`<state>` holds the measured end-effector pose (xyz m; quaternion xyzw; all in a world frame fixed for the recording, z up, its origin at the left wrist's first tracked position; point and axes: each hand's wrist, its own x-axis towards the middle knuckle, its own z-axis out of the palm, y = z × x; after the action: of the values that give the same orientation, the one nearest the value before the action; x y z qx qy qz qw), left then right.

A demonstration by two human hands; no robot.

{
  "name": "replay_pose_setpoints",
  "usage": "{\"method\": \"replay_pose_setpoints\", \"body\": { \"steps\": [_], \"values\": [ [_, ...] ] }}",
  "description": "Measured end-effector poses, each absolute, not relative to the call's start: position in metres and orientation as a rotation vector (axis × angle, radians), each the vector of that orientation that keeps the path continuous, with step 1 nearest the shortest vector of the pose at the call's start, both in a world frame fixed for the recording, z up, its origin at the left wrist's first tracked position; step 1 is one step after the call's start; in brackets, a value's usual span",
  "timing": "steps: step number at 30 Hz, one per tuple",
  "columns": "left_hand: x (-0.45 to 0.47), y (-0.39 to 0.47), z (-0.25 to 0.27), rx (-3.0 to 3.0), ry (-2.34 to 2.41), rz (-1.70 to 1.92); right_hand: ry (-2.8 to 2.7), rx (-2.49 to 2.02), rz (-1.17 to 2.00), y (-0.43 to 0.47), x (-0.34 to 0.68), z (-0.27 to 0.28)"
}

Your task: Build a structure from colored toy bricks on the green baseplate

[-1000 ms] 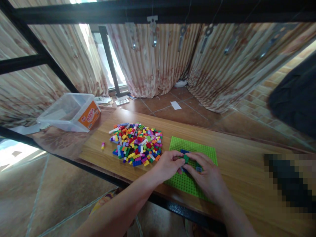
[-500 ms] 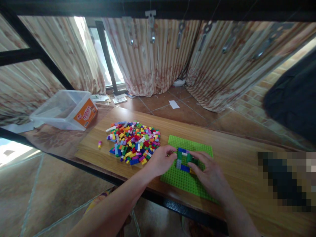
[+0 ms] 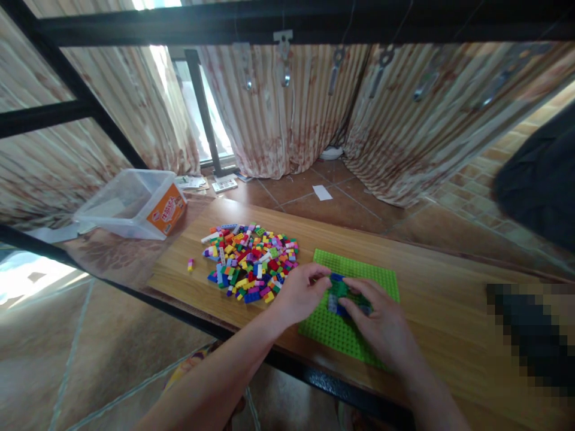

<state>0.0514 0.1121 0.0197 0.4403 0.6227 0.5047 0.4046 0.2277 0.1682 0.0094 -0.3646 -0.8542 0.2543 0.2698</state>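
Observation:
A small structure of blue, grey and green toy bricks [image 3: 333, 301] sits on a bright green studded baseplate [image 3: 330, 339]. My right hand [image 3: 381, 311] reaches over it from the right, thumb and fingers closed around a dark green brick [image 3: 342, 289] just above the structure. My left hand [image 3: 303, 290] is at the structure's left side, thumb and forefinger pinched together. Whatever lies between those left fingertips is too small or hidden to make out. Part of the structure is covered by the right fingers.
Left of the baseplate lies a heap of loose multicoloured bricks [image 3: 251, 260] on the wooden table [image 3: 449, 311]. A small pink and yellow brick piece [image 3: 190, 264] lies apart from it. Beyond the table's left end stands a clear plastic bin [image 3: 130, 203]. A black metal bar [image 3: 314, 27] crosses overhead.
My right hand has shifted the green brick left over the structure, toward my left hand. The left hand stays pinched beside the structure. The whole view has shifted slightly.

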Motion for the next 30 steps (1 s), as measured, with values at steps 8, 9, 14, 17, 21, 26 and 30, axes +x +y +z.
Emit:
{"method": "replay_pose_setpoints", "body": {
  "steps": [8,9,14,17,21,26,30],
  "values": [
    [0.017,0.109,0.042,0.866,1.510,1.636,-2.416,-0.752,0.497,0.150,0.196,0.004],
    [0.010,0.108,0.045,0.812,1.507,1.686,-2.419,-0.740,0.484,0.148,0.191,0.004],
    [-0.016,0.105,0.056,0.671,1.522,1.896,-2.454,-0.700,0.458,0.138,0.173,-0.001],
    [-0.021,0.104,0.059,0.675,1.546,1.921,-2.478,-0.740,0.421,0.134,0.165,-0.004],
    [-0.024,0.101,0.060,0.669,1.540,1.910,-2.469,-0.789,0.385,0.130,0.161,-0.006],
    [-0.030,0.099,0.061,0.637,1.509,1.951,-2.443,-0.814,0.389,0.124,0.153,-0.006],
    [-0.034,0.098,0.060,0.631,1.497,1.964,-2.418,-0.853,0.395,0.121,0.144,-0.006]
  ]
}}
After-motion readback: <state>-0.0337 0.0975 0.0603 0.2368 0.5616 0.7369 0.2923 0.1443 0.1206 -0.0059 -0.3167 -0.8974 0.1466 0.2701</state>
